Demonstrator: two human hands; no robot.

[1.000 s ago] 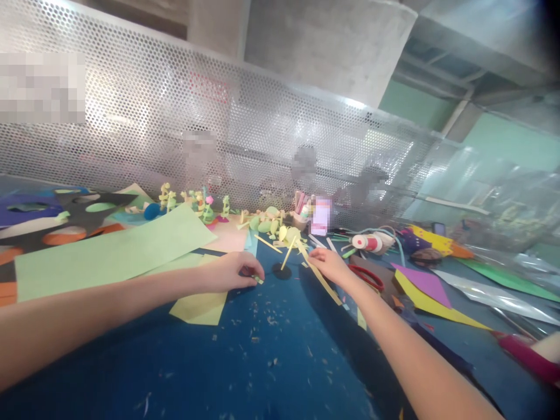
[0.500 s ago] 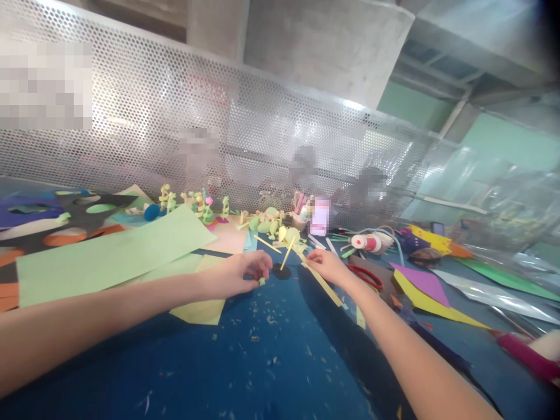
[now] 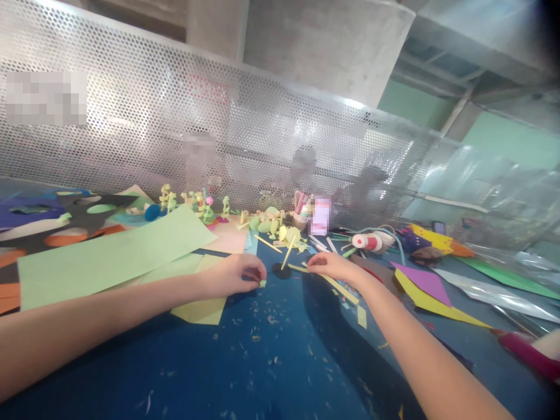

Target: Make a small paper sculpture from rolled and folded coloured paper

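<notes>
My left hand (image 3: 238,273) rests on the blue table (image 3: 280,361) with its fingers pinched on a small pale green paper piece (image 3: 261,283). My right hand (image 3: 332,265) is closed in a pinch on a long yellow paper strip (image 3: 339,286) that runs back under my wrist. Between both hands stands a thin yellow stick (image 3: 287,254) set in a black disc (image 3: 281,270).
Large green paper sheets (image 3: 109,254) and a yellow sheet (image 3: 201,306) lie at left. Small paper figures (image 3: 271,224), a cup of pens (image 3: 301,213), a spool (image 3: 365,242) and purple and yellow paper (image 3: 426,289) crowd the back and right. A perforated metal screen (image 3: 219,128) stands behind.
My right hand has pulled the yellow strip leftward and lifted its end, closing into a pinch. My left hand stays near the black disc, still pinching the small green piece.
</notes>
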